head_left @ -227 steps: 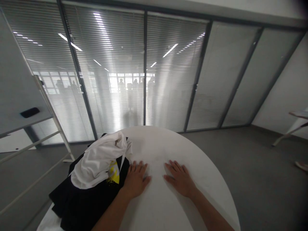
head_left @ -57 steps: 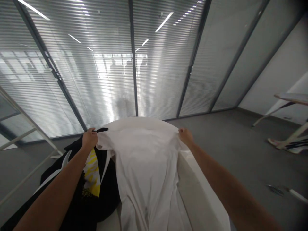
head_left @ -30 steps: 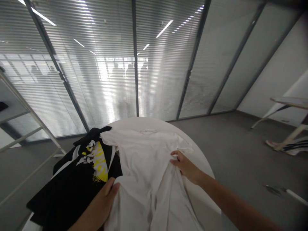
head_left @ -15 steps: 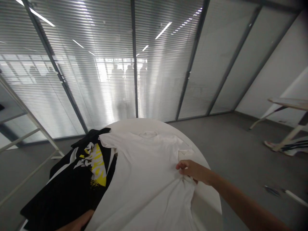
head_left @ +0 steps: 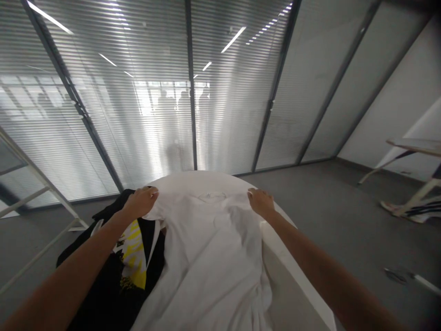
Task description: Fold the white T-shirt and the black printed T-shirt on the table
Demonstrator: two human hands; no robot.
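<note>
A white T-shirt lies spread lengthwise on a round white table, its collar toward the far edge. My left hand rests on the shirt's far left shoulder, fingers closed on the cloth. My right hand is on the far right shoulder, fingers curled into the fabric. Both arms reach forward along the shirt's sides. To the left lies a black garment with a yellow and white print, partly under my left arm.
Glass partitions with blinds stand behind the table. A white metal frame slants at the left. Grey carpet surrounds the table. Another table's legs and a person's foot show at the far right.
Both hands have moved from the shirt's lower sides up to its far shoulders. The shirt now lies straighter along the table, with its lower part bunched at the near right.
</note>
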